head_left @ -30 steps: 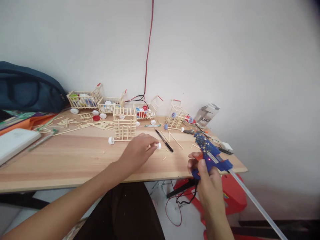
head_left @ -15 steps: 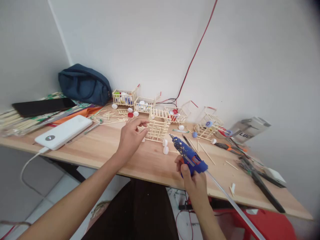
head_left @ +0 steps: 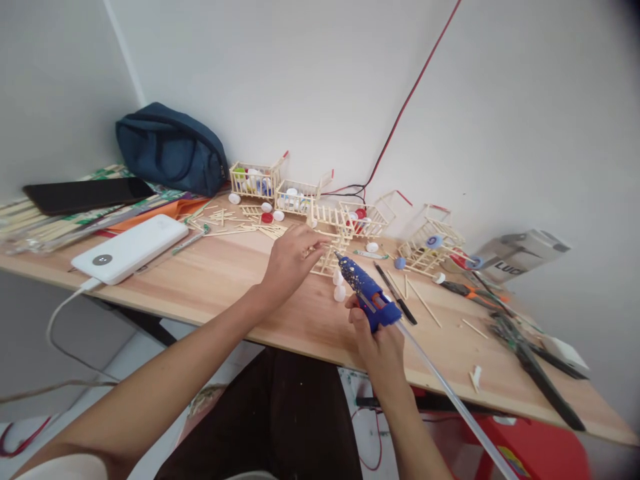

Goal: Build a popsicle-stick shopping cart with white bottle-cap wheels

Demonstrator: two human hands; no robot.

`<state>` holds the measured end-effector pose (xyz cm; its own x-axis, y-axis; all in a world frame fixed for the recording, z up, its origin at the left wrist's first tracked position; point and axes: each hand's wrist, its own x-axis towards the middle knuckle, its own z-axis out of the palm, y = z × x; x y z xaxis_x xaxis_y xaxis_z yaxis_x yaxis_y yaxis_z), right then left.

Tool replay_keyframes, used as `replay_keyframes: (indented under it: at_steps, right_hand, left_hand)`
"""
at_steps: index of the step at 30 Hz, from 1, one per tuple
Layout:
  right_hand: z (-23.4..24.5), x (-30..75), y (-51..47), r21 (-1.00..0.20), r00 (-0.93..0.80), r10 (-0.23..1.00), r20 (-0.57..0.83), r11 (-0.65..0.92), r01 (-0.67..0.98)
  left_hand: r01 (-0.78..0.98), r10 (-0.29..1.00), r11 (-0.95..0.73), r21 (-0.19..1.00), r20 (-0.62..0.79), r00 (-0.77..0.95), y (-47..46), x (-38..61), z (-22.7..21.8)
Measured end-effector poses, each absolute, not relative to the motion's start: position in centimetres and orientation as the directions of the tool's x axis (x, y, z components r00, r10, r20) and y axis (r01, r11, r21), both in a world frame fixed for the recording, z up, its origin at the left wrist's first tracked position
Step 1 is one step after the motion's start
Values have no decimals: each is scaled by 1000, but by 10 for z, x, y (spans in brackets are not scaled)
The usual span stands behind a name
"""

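Note:
My right hand (head_left: 377, 340) grips a blue hot glue gun (head_left: 367, 290), whose long clear glue stick (head_left: 450, 393) sticks out from the back. The gun's nozzle points up and left, close to the fingertips of my left hand (head_left: 293, 267). Those fingers are pinched together; whatever is between them is too small to make out. Just behind both stands a small cart of thin wooden sticks (head_left: 327, 217), partly hidden by my left hand. White bottle-cap wheels (head_left: 339, 293) show at its near right side.
Several finished-looking stick carts (head_left: 253, 180) line the wall. Left lie a white power bank (head_left: 135, 243), a black phone (head_left: 87, 195) and a blue pouch (head_left: 173, 150). Loose sticks (head_left: 220, 217), a black pen (head_left: 395, 293), orange-black pliers (head_left: 470, 293) and a box (head_left: 525, 253) also occupy the table.
My left hand has moved right, in front of the stick cart, and its fingers are now close to the glue gun's nozzle. The view has shifted slightly.

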<state>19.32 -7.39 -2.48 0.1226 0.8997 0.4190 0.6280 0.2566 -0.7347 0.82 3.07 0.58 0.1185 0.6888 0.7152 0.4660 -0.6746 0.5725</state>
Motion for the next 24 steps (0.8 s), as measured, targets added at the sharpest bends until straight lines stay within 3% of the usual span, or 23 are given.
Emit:
replay_keyframes:
  at_steps: [24]
  right_hand:
    - [-20,187,-66,-677,57,893,446,296,674]
  left_hand:
    - [489,598,-721,492,798,79,37,10,-4]
